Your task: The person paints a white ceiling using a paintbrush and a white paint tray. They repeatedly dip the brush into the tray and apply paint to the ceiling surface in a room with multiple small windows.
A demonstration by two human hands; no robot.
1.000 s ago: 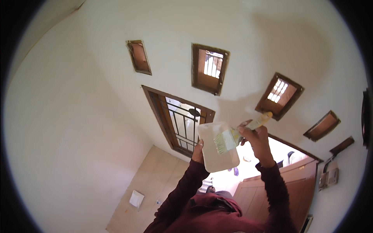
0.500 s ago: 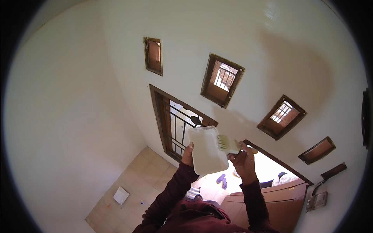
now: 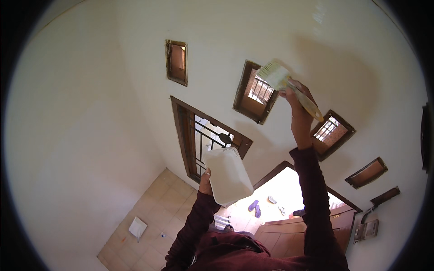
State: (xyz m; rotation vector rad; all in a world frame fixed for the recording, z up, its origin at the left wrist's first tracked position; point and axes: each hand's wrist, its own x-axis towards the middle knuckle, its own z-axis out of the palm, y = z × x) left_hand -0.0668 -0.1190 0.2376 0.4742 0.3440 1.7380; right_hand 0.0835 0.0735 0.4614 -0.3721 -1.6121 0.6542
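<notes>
My left hand [image 3: 206, 182] grips a white rectangular tub [image 3: 228, 177] by its left side; pale paint shows inside, and most of my fingers are hidden beneath it. My raised right hand [image 3: 298, 95] is closed round a wide paintbrush [image 3: 276, 77] where the handle meets the head. Pale paint coats the bristles, which point up and left. In this view the brush overlaps the upper right corner of a small brown-framed opening [image 3: 255, 92]; whether it touches the wall [image 3: 217, 27], I cannot tell.
A barred window [image 3: 208, 140] lies beyond the tub, and more small framed openings run along the wall. Below right is a bright doorway with a brown door [image 3: 285, 237]. Purple slippers [image 3: 254, 207] lie near it. A white tray-like object [image 3: 138, 228] rests on the tiled floor [image 3: 156, 212].
My right hand has lifted the paintbrush from beside the tub up toward the upper wall. The tub in my left hand has shifted slightly left.
</notes>
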